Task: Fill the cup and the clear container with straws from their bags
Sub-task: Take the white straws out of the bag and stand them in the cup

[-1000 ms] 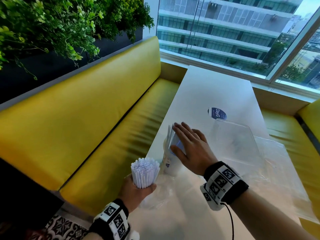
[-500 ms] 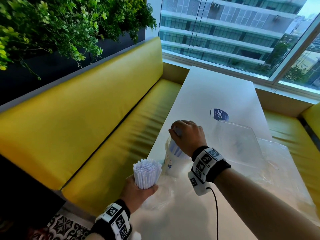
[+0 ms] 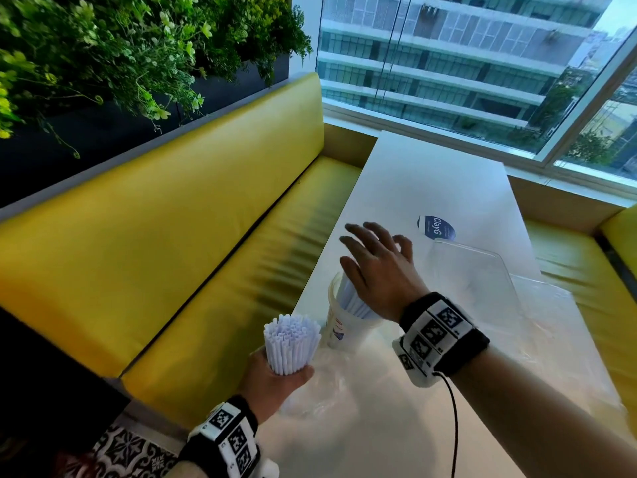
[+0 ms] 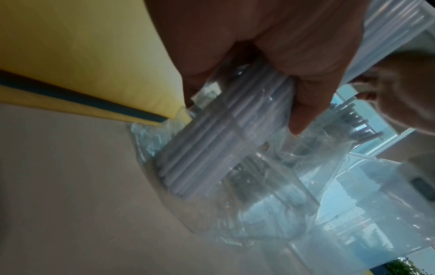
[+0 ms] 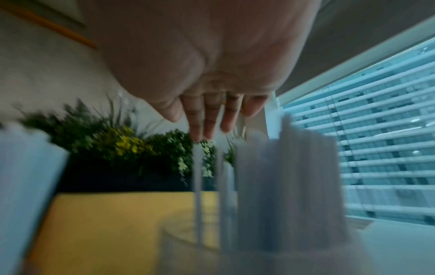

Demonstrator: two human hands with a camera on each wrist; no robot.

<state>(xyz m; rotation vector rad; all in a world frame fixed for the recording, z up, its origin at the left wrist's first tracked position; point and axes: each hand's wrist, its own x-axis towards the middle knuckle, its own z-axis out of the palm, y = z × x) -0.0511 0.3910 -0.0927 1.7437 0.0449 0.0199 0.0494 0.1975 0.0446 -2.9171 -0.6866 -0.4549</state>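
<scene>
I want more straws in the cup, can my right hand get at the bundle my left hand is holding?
Probably yes: the right hand is open above the cup, and the bundle stands uncovered beside it.

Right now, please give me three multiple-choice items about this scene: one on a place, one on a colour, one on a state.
1. Where does the cup stand?
A. on the bench
B. on the table, near its left edge
C. inside the clear container

2. What colour is the bench?
A. yellow
B. red
C. grey

3. What is the left hand doing?
A. lying flat on the table
B. pressing the cup
C. gripping a bundle of straws

Answers: 1 B, the cup rests on the white tabletop beside the bench. 2 A, seat and back are both yellow. 3 C, its fingers wrap the upright bundle, while the right hand is spread above the cup.
</scene>
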